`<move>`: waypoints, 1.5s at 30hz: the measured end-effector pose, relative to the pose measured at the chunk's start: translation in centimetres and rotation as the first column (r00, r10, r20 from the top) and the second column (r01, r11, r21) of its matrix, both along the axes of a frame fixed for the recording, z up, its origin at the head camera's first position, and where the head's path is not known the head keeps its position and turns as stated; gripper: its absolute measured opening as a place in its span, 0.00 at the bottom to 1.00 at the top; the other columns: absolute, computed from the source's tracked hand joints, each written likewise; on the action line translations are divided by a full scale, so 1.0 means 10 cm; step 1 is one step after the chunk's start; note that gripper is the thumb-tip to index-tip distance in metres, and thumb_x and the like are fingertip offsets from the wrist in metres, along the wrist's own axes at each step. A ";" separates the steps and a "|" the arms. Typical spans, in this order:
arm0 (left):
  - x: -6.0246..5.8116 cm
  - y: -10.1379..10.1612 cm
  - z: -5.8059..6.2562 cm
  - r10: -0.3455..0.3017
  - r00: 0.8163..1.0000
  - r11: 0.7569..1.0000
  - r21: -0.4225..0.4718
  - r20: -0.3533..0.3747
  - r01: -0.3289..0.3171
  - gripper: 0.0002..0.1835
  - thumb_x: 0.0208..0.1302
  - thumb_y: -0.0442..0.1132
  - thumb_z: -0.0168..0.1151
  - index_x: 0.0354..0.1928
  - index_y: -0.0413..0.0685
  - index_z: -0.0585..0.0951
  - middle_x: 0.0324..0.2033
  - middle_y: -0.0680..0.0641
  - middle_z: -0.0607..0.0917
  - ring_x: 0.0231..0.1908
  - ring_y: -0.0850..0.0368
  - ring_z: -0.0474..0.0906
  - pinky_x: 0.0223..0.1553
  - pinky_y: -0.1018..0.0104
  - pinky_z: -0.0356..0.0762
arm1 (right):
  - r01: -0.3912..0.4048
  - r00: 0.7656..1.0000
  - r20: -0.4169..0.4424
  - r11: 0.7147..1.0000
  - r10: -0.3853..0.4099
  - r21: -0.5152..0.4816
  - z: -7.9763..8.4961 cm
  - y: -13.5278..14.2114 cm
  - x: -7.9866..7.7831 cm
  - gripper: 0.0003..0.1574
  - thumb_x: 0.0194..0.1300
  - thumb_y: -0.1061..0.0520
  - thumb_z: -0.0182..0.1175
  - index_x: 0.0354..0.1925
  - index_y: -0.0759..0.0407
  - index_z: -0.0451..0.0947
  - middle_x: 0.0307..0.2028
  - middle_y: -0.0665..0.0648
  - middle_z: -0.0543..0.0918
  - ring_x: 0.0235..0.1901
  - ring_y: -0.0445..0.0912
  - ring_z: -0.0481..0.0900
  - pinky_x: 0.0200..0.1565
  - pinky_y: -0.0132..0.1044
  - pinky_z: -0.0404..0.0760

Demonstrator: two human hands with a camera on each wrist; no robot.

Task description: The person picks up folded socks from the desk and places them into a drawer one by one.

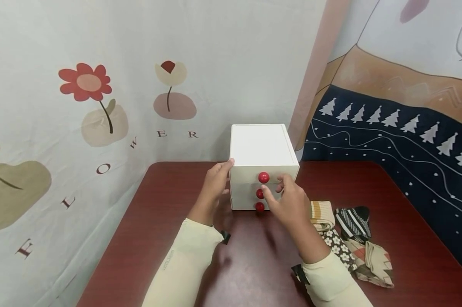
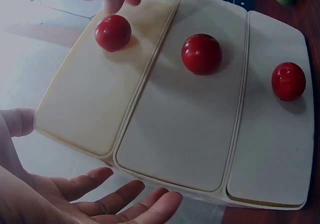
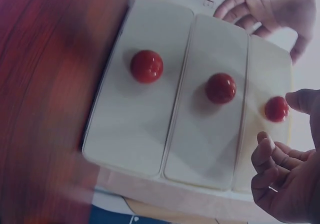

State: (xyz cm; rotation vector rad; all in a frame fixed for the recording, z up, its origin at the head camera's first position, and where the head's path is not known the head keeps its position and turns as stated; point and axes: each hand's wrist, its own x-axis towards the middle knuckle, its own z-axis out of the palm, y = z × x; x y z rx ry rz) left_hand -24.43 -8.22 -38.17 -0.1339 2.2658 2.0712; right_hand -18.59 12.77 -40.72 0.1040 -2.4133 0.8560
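A small white drawer box [image 1: 263, 145] stands on the table, its three drawers facing me. Each drawer front carries a round red knob: the top knob [image 1: 263, 177], middle knob [image 1: 260, 193] and bottom knob [image 1: 259, 207]. My left hand [image 1: 215, 181] steadies the box's left side, thumb at the upper front corner and fingers spread along the side wall. In front of the drawers is my right hand [image 1: 292, 202], fingers loosely bent and nothing between them. Its thumb tip is close by the top knob [image 3: 276, 108] in the right wrist view. All three drawers appear closed.
Right of the box lie several folded socks: a striped cream one [image 1: 322, 215], a black-and-white one [image 1: 353, 224], a flowered one [image 1: 336, 247] and an argyle one [image 1: 374, 264]. Printed cloth [image 1: 223, 76] hangs behind the dark red table [image 1: 158, 204].
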 end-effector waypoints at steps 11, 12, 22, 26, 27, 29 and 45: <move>0.00 0.06 0.01 0.004 1.000 1.000 0.021 0.022 -0.005 0.33 0.79 0.61 0.56 0.70 0.43 0.79 0.72 0.38 0.78 0.69 0.34 0.80 0.65 0.30 0.81 | 0.053 0.992 -0.107 0.997 -0.059 -0.055 -0.03 -0.22 -0.06 0.21 0.67 0.48 0.76 0.47 0.62 0.84 0.30 0.58 0.88 0.25 0.53 0.81 0.26 0.48 0.77; 0.00 0.06 0.01 0.002 1.000 1.000 0.024 0.023 -0.002 0.33 0.79 0.61 0.57 0.70 0.42 0.79 0.72 0.38 0.78 0.69 0.34 0.80 0.64 0.30 0.81 | 0.059 0.992 -0.108 0.996 -0.065 -0.062 -0.03 -0.23 -0.06 0.20 0.67 0.48 0.75 0.46 0.62 0.84 0.30 0.58 0.88 0.25 0.54 0.81 0.26 0.48 0.77; -0.02 0.08 0.01 0.013 1.000 1.000 -0.001 0.015 -0.013 0.33 0.77 0.61 0.57 0.68 0.42 0.81 0.70 0.38 0.81 0.68 0.33 0.81 0.63 0.29 0.82 | 0.075 0.981 -0.174 0.994 -0.087 -0.073 -0.09 -0.26 -0.07 0.15 0.66 0.52 0.72 0.40 0.63 0.82 0.26 0.60 0.87 0.23 0.53 0.82 0.25 0.47 0.78; -0.03 0.08 0.01 0.016 1.000 1.000 -0.007 0.023 -0.016 0.33 0.77 0.62 0.56 0.68 0.43 0.81 0.68 0.37 0.83 0.68 0.35 0.82 0.63 0.29 0.82 | 0.066 0.971 -0.223 0.995 -0.080 -0.071 -0.12 -0.27 -0.04 0.14 0.65 0.54 0.72 0.38 0.63 0.81 0.24 0.59 0.86 0.20 0.49 0.80 0.23 0.44 0.76; -0.03 0.08 0.01 0.018 0.999 1.000 -0.008 0.026 -0.018 0.33 0.77 0.62 0.56 0.68 0.43 0.81 0.67 0.37 0.83 0.68 0.36 0.82 0.63 0.29 0.82 | 0.063 0.970 -0.230 0.996 -0.077 -0.070 -0.12 -0.27 -0.03 0.14 0.64 0.54 0.72 0.38 0.63 0.81 0.23 0.59 0.86 0.20 0.48 0.79 0.23 0.43 0.75; -0.04 0.07 0.01 0.022 0.999 1.000 -0.012 0.035 -0.021 0.34 0.77 0.62 0.56 0.69 0.44 0.80 0.67 0.37 0.83 0.68 0.36 0.82 0.64 0.30 0.82 | 0.055 0.967 -0.245 0.996 -0.069 -0.063 -0.12 -0.27 0.00 0.14 0.64 0.54 0.73 0.39 0.63 0.81 0.23 0.58 0.85 0.19 0.47 0.78 0.22 0.41 0.74; -0.03 0.02 0.02 0.039 0.998 0.999 0.003 0.039 -0.039 0.33 0.76 0.63 0.57 0.67 0.44 0.81 0.64 0.37 0.84 0.69 0.37 0.82 0.63 0.32 0.83 | 0.011 0.906 -0.423 0.994 0.035 0.106 -0.17 -0.22 0.25 0.16 0.58 0.55 0.73 0.36 0.65 0.79 0.17 0.52 0.75 0.12 0.43 0.69 0.15 0.35 0.67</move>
